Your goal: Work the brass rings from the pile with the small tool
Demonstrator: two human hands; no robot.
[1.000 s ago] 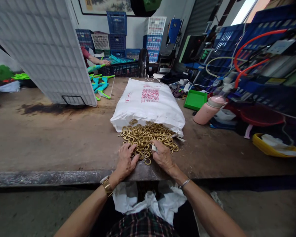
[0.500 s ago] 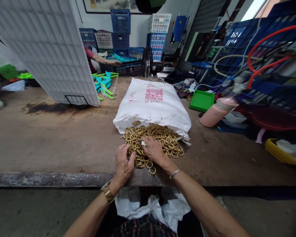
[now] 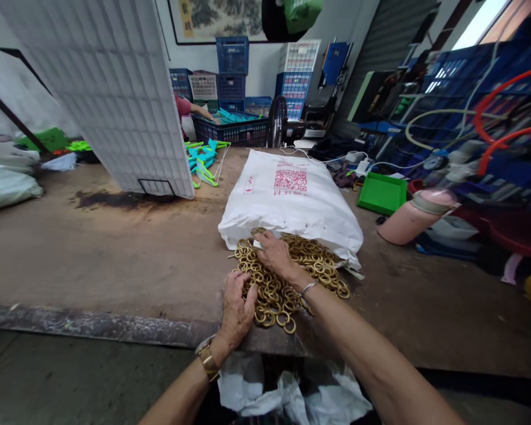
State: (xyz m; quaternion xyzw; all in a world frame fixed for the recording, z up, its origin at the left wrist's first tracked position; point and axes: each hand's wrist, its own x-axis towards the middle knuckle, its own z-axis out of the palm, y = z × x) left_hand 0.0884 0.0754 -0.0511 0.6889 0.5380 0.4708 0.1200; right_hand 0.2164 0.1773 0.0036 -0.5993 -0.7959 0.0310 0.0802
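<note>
A loose heap of brass-coloured rings (image 3: 272,289) spills from the mouth of a white woven bag (image 3: 261,200) printed with a red code. At the heap's left edge rests my left hand (image 3: 238,306), thumb apart from its fingers, the fingertips touching the outer rings. My right hand (image 3: 275,255) reaches over the heap close to the bag's mouth, its fingers stretched out among the rings. Something small and white shows at its fingers; whether it is a wrap or a loose piece I cannot tell. The rings inside the bag are mostly hidden.
A white ribbed panel (image 3: 128,106) stands on a wire foot at left, with turquoise and green hangers (image 3: 203,160) behind it. To the right are a green tray (image 3: 383,193) and a pink bottle (image 3: 416,218). Another person's arm (image 3: 203,112) reaches into a dark crate (image 3: 232,131).
My right hand has moved forward over the rings toward the bag's mouth. My left hand stays by the heap's left edge. The whole view has shifted, so things appear farther right and lower.
</note>
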